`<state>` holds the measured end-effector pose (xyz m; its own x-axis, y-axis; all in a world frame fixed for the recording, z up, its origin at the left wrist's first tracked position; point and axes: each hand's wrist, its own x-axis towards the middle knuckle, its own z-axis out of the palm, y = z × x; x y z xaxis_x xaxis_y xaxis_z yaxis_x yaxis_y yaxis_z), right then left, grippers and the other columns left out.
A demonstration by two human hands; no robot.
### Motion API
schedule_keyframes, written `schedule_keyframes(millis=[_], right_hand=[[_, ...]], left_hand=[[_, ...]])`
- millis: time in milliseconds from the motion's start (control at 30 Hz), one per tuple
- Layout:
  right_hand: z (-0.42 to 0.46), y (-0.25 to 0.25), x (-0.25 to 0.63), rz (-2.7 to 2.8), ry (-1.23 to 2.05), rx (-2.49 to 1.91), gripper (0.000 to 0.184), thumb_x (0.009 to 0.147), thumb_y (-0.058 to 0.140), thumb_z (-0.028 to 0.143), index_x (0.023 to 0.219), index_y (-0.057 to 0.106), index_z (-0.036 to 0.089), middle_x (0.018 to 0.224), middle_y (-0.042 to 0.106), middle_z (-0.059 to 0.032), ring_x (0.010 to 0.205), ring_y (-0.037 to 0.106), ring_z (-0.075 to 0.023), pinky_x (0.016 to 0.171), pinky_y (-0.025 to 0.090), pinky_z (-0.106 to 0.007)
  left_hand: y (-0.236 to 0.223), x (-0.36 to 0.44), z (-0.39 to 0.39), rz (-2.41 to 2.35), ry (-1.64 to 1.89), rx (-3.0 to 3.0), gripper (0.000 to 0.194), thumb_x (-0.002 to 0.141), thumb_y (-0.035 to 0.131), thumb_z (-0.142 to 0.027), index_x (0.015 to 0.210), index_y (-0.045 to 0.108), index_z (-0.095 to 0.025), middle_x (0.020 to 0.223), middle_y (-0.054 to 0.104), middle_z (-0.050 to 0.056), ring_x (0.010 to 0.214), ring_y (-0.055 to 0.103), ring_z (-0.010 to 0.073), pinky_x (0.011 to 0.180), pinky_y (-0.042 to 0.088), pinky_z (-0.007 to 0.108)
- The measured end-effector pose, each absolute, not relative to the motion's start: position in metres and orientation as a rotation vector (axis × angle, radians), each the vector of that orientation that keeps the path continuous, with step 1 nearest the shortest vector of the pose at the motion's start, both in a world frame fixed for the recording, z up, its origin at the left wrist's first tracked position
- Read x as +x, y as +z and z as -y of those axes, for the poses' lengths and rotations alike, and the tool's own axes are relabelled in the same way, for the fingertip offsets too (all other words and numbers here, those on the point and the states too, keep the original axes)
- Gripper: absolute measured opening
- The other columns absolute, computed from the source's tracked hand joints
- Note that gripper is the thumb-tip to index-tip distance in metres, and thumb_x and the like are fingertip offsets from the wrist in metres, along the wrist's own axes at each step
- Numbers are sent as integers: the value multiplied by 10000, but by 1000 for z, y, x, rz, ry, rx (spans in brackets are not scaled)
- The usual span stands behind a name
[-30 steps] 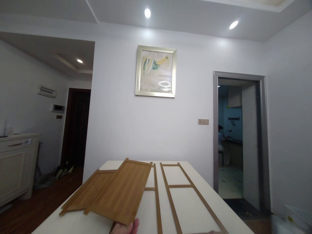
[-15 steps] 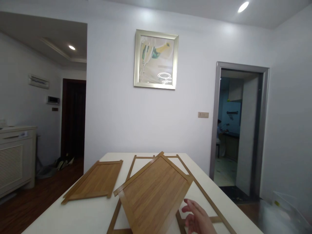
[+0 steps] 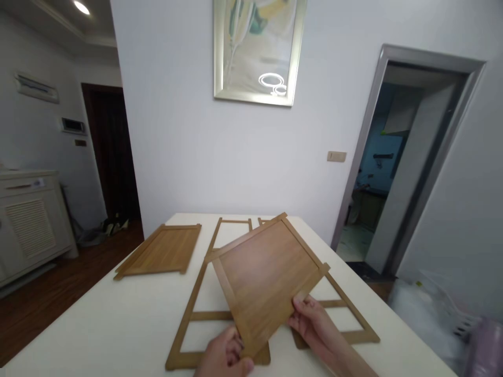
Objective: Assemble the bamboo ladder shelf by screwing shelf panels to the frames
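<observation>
A brown wooden panel (image 3: pixel 267 272) with a raised frame is held tilted above the table. My left hand (image 3: pixel 226 352) grips its near left corner, thumb toward the bottom edge. At the lower right edge, my right hand (image 3: pixel 310 322) is closed on the same panel. Beneath it lie two open wooden frames: a left frame (image 3: pixel 192 293), and a right frame (image 3: pixel 346 294) partly hidden by the panel. A second wooden panel (image 3: pixel 161 250) rests flat on the left of the table.
The white table (image 3: pixel 98 319) reaches toward a wall with a framed picture (image 3: pixel 257 52). A doorway (image 3: pixel 416 157) opens at right. Beside the table on the right are a pale plastic basket (image 3: pixel 451 314) and a purple item (image 3: pixel 487 345). A white cabinet (image 3: pixel 35 225) stands at left.
The view has tipped downward. My right hand, previously apart from the panel's edge with fingers spread, now grips it. My left hand has come into view, holding the near corner.
</observation>
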<state>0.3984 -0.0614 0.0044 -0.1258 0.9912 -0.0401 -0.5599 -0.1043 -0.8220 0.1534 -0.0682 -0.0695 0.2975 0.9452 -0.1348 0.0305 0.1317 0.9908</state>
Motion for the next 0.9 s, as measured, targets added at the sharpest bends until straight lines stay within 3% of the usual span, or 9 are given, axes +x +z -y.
schedule_keyframes(millis=[67,200,333,433,567,633,733,800,900], right_hand=[[56,0,404,746,1554,-763,227,763,780,213,954,669,161,933,745,-69,861,712,-206,848,564,-395],[50,-2,416,712,1535,-794,251,771,766,191,1001,666,183,999,744,-55,900,707,-193,849,567,-363],[50,4,421,713,1499,-794,251,776,751,174,1011,662,180,1005,746,-39,899,703,-176,854,567,-345],[49,4,422,720,1503,-802,247,779,740,179,1012,656,182,1016,748,-48,906,705,-191,829,577,-352],[50,0,421,752,1538,-820,238,788,736,202,1011,659,170,979,753,-64,847,716,-190,733,586,-294],[50,0,419,778,1556,-825,238,787,744,225,1003,663,168,951,754,-65,815,718,-187,694,578,-268],[51,1,417,790,1573,-833,246,788,750,260,999,668,165,950,753,-70,843,719,-195,743,574,-279],[51,2,416,790,1579,-845,271,795,746,283,1025,671,160,974,753,-81,895,716,-209,813,568,-307],[50,5,415,794,1551,-904,315,805,735,343,1057,675,165,962,758,-91,879,720,-229,813,571,-344]], left_hand=[[-56,146,74,-1142,902,1372,325,698,728,-474,851,653,-197,633,622,4,468,554,135,432,390,237],[-25,126,72,-1389,1015,1486,313,823,571,-495,819,670,-198,678,642,11,578,565,147,543,427,245],[-12,112,64,-1505,1182,1529,306,849,552,-456,948,647,-183,769,661,23,661,574,156,639,453,260],[-14,108,58,-1463,1278,1413,435,853,550,-499,1144,565,-176,980,659,67,798,611,174,668,494,270],[-15,107,52,-1346,1395,1138,592,830,559,-586,1248,489,-171,1180,603,117,855,630,182,688,547,314],[-12,105,49,-1248,1418,993,627,816,561,-617,1249,509,-166,1153,623,111,843,637,188,680,553,329],[-6,101,46,-1082,1351,856,607,784,591,-636,1111,624,-125,952,679,82,761,631,188,609,531,310],[-4,98,46,-1025,1239,835,524,742,675,-575,978,675,-107,814,676,56,689,607,170,551,498,278],[-2,96,48,-981,1061,864,411,687,766,-445,923,694,-116,781,682,42,649,591,144,520,462,240]])
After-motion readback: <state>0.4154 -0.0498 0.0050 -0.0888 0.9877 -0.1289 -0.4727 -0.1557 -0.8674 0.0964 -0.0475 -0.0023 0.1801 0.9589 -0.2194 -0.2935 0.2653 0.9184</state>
